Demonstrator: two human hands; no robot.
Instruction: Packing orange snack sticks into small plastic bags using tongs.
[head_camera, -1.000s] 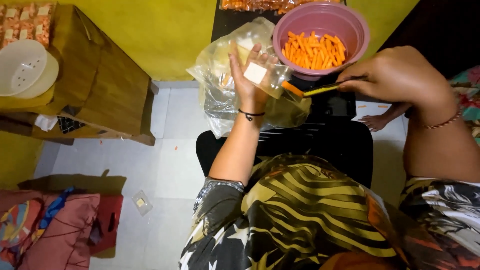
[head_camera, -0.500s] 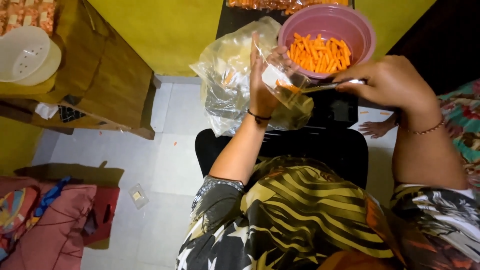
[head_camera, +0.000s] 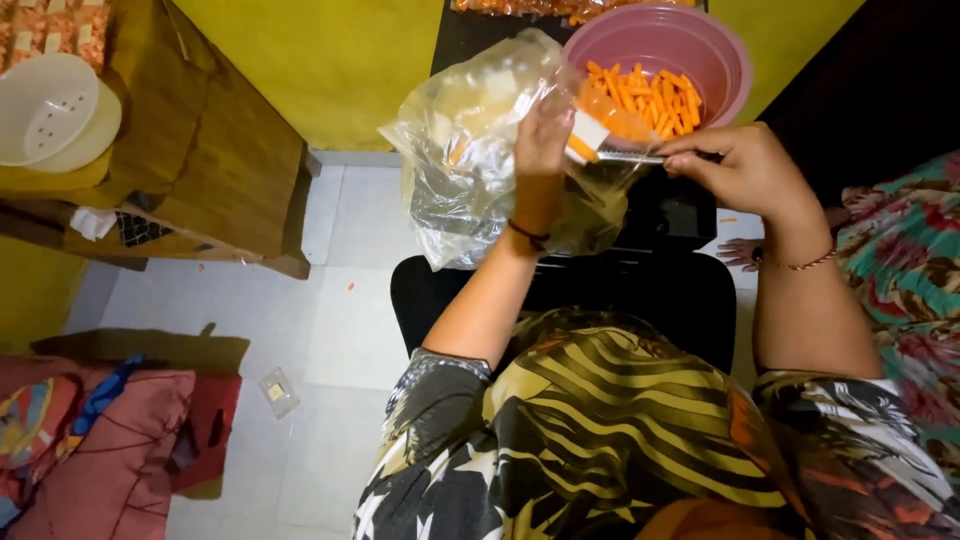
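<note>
Yellow wall behind; left hand (head_camera: 543, 135) pinches small clear packet (head_camera: 600, 125), right hand (head_camera: 735, 165) grips thin tool (head_camera: 630, 156). Risk: orange sticks (head_camera: 640, 95) spill beside pink bowl (head_camera: 720, 55) if packet mouth sags.

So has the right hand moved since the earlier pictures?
Yes. The right hand has shifted left, toward the left hand, judged against the pink bowl.

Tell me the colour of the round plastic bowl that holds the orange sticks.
The round plastic bowl is pink, seen in the head view.
</note>
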